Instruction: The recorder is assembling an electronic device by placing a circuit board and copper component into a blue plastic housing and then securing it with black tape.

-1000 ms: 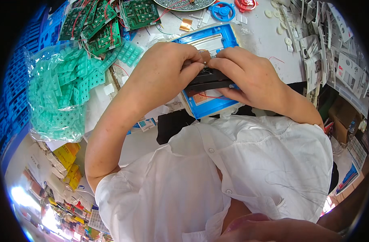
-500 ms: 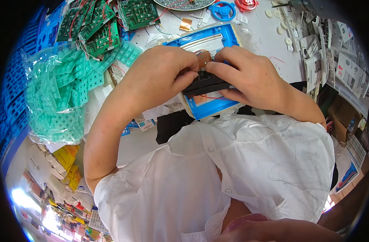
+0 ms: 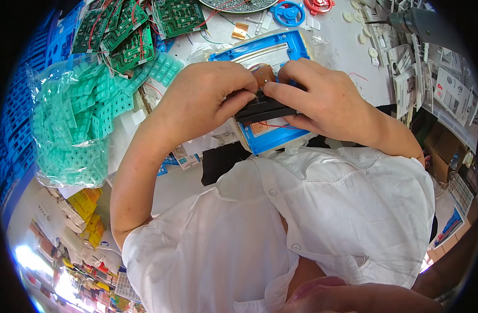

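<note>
My left hand and my right hand meet over a blue plastic frame on the bench. Between them lies a long black plastic part, gripped at its left side by my left fingers and at its right by my right thumb and fingers. A small brown board stands at the far side of the black part, close to both hands' fingertips. Red wire runs below the black part over the frame. My fingers partly cover the details they touch.
Left of my arm sits a clear bag of teal rubber keypads. Green circuit boards with red wires are piled behind it. A blue ring lies at the far edge. A grey power screwdriver hangs at upper right, above white plastic parts.
The grey screwdriver at upper right has swung lower and further into view. My right thumb and index finger have shifted slightly at the brown board; both hands stay on the black part.
</note>
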A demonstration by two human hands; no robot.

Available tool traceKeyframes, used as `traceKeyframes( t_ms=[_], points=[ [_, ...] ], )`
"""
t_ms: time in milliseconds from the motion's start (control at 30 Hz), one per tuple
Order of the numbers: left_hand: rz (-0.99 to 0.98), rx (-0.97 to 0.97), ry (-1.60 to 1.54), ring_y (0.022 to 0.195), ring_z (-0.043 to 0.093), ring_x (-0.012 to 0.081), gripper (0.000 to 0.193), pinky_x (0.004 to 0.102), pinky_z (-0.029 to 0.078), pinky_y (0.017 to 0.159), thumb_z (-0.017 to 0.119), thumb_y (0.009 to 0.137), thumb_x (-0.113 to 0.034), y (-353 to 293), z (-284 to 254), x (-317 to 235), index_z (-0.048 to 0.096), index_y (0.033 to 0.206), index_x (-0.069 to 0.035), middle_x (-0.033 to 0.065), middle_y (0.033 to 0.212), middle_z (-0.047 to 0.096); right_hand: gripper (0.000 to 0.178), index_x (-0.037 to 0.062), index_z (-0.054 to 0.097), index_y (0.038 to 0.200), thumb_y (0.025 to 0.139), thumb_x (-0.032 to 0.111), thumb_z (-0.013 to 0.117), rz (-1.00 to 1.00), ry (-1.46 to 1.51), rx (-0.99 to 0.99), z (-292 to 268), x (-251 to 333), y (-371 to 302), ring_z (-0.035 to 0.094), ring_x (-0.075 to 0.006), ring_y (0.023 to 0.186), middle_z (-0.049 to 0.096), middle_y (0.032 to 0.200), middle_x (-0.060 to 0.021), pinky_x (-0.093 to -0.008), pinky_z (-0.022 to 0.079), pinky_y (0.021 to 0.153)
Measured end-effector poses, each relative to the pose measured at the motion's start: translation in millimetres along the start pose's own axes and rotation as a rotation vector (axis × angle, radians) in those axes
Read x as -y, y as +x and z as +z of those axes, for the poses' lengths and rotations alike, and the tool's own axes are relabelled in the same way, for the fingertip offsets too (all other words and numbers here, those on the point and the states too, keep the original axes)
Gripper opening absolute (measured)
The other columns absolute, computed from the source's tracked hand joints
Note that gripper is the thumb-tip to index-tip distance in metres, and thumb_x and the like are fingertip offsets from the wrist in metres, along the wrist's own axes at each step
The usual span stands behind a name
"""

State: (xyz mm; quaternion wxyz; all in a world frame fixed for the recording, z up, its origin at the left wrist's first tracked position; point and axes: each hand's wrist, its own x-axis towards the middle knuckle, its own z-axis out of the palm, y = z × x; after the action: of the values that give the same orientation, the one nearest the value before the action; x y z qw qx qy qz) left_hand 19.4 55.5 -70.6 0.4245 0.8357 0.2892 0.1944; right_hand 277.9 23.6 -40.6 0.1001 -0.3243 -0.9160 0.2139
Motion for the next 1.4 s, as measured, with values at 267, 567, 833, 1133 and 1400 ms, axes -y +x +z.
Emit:
traceKeyframes(
  t_ms=[267,567,833,1133,1400],
  points=[
    [-0.026,0.023,0.077,0.078,0.063,0.0346,0.008,0.04,0.05,0.069,0.071,0.087,-0.006,2,0,-3,0.067,0.094,-0.003,0.0132,0.085,0.066,0.057,0.0114,0.065,0.12,0.067,0.013,0.083,-0.039,-0.023,0.012,-1,1,2,0.062,-0.0255,0.093,0.059,0.103,-0.0067,-0.0353,0.055,0.063],
    [0.006,0.045,0.129,0.08,0.063,0.0363,0.01,0.0417,0.05,0.069,0.072,0.086,-0.009,5,-3,-2,0.067,0.092,-0.003,0.014,0.085,0.066,0.044,0.013,0.066,0.117,0.074,0.016,0.078,-0.06,-0.112,0.033,-4,5,6,0.062,-0.0216,0.093,0.06,0.104,-0.0031,-0.0325,0.055,0.061],
    [-0.222,0.166,-0.055,0.064,0.061,0.0213,0.014,0.0341,0.048,0.06,0.073,0.088,-0.012,15,-15,-14,0.069,0.092,0.002,0.013,0.075,0.067,0.05,0.0125,0.067,0.117,0.069,0.015,0.082,0.028,-0.123,0.027,-7,17,4,0.063,-0.0218,0.093,0.064,0.11,-0.0017,-0.0328,0.056,0.062],
    [-0.349,0.21,-0.087,0.068,0.064,0.016,0.017,0.0313,0.051,0.063,0.07,0.091,-0.01,25,-13,-18,0.071,0.096,0.006,0.0129,0.077,0.071,0.036,0.0148,0.064,0.119,0.085,0.024,0.073,0.013,-0.115,0.007,-5,14,5,0.062,-0.0215,0.091,0.061,0.108,-0.0014,-0.0326,0.055,0.058],
    [-0.572,0.35,-0.228,0.069,0.063,0.012,0.01,0.0291,0.052,0.065,0.068,0.088,-0.005,40,-13,-10,0.072,0.092,0.004,0.006,0.076,0.07,0.036,0.013,0.064,0.117,0.084,0.026,0.074,0.01,-0.153,0.022,-8,18,7,0.062,-0.0208,0.087,0.062,0.102,-0.0008,-0.0326,0.054,0.056]
  ],
)
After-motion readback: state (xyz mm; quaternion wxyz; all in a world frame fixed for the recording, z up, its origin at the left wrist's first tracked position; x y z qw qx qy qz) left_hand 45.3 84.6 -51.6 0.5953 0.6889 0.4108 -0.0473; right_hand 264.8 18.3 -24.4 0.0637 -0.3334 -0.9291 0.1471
